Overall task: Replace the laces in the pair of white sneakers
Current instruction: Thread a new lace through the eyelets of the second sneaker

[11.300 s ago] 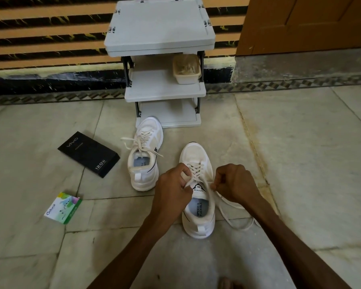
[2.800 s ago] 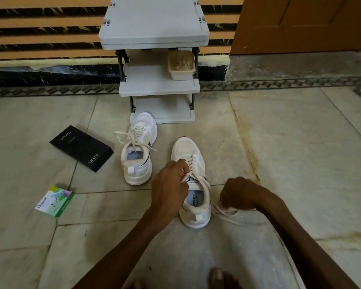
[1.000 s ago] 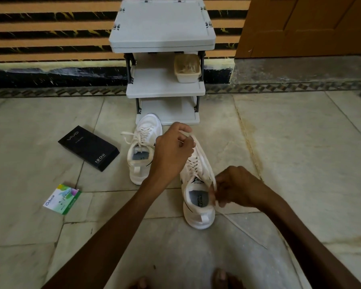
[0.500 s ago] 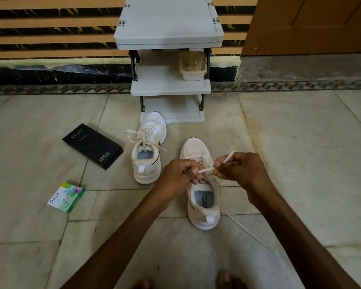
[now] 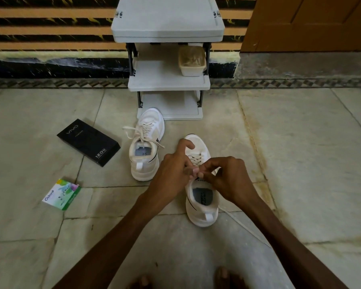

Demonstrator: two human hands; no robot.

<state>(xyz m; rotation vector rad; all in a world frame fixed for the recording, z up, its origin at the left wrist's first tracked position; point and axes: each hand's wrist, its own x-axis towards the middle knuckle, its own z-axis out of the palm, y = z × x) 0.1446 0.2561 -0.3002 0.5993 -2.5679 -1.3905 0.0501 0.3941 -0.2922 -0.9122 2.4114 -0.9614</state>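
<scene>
**Lacing the near sneaker on the floor**

The floor (image 5: 300, 153) is pale stone slabs. At its far edge, against the striped wall, stands a grey rack (image 5: 167, 17) with a tub (image 5: 192, 62) at the right end of its middle shelf. Two white sneakers sit mid-floor, toes toward the rack. The far sneaker (image 5: 143, 163) is just before the rack's foot and is laced, with loose ends splayed to both sides. The near sneaker (image 5: 202, 213) is to its right and closer to the person. A black box (image 5: 88, 141) lies left of the far sneaker.

Both hands meet over the near sneaker's tongue, fingertips touching. The left hand (image 5: 171, 170) is curled with its index finger lifted and crooked; whether it holds anything cannot be told. The right hand (image 5: 227, 178) pinches the lace (image 5: 244, 226), which trails from under its wrist across the floor toward the near right. A green packet (image 5: 61, 193) lies toward the floor's left edge, nearer than the box.
</scene>
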